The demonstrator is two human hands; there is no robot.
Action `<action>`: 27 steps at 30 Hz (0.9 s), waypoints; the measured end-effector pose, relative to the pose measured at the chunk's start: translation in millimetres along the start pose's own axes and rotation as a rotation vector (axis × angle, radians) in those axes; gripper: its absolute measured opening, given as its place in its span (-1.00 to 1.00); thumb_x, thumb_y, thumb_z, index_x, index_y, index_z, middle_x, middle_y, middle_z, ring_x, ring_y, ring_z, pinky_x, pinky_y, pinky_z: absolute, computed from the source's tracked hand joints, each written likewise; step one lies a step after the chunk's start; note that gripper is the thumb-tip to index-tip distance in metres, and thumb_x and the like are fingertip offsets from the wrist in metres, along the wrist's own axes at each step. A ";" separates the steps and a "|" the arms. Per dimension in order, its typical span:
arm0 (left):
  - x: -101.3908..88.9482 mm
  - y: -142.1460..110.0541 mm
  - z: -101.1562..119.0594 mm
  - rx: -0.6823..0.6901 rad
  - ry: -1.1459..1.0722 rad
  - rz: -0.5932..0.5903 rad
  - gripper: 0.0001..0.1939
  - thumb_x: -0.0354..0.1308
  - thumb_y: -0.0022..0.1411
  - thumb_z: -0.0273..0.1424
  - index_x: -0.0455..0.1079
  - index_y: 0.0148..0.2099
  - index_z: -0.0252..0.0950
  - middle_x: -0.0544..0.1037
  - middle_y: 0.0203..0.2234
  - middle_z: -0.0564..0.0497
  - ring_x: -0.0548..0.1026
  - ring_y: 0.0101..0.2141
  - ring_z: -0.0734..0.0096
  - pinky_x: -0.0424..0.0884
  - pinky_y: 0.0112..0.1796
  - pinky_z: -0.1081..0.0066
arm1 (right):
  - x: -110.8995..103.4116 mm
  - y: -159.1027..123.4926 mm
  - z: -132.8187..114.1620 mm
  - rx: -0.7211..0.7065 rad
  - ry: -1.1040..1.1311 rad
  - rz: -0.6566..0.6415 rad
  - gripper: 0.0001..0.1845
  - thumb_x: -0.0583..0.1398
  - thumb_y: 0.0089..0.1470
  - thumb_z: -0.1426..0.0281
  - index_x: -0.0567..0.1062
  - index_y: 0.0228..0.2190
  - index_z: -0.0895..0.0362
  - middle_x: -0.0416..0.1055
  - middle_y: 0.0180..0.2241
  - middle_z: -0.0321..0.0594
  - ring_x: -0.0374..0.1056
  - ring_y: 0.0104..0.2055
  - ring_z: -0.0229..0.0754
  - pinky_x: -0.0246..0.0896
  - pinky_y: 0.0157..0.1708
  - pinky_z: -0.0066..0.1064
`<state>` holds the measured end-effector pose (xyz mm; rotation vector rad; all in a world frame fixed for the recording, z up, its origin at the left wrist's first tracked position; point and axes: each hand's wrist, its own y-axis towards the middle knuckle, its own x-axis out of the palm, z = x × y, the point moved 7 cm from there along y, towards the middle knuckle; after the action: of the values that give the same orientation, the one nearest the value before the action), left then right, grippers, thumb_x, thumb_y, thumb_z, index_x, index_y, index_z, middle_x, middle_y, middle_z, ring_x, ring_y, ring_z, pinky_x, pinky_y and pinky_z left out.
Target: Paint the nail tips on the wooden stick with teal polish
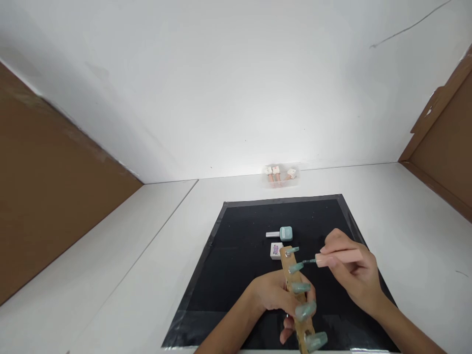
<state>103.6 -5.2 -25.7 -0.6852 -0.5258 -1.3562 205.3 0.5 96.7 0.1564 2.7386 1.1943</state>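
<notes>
My left hand (pixel 275 297) is wrapped round a wooden stick (pixel 293 290) that carries several teal-painted false nails (pixel 305 310). My right hand (pixel 350 275) pinches a pale pink nail-polish brush cap (pixel 339 257); its thin brush tip touches the second nail (pixel 296 268) from the far end. Just beyond the stick, on the black mat (pixel 236 265), lie a teal nail-polish bottle (pixel 285 233) on its side and a small white bottle (pixel 276 250).
A clear tray (pixel 280 177) holding several small bottles stands at the back against the white wall. Brown cardboard panels flank the white table on the left (pixel 47 196) and right (pixel 446 142).
</notes>
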 end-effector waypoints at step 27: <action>6.8 -1.5 1.4 -0.075 0.110 0.015 -0.50 0.43 -0.26 -0.13 0.33 -0.47 -0.42 0.36 -0.76 0.15 0.30 -0.76 0.60 0.32 -0.79 0.60 | 4.2 0.9 4.8 0.062 0.156 -0.067 -0.84 0.17 0.18 0.38 0.53 -0.42 0.01 0.50 -0.50 -0.27 0.29 -0.49 -0.25 0.25 -0.51 -0.39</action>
<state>103.2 -9.0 -19.7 -0.6700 -0.3823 -1.3962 202.1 5.2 93.7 -0.0222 2.8903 1.1509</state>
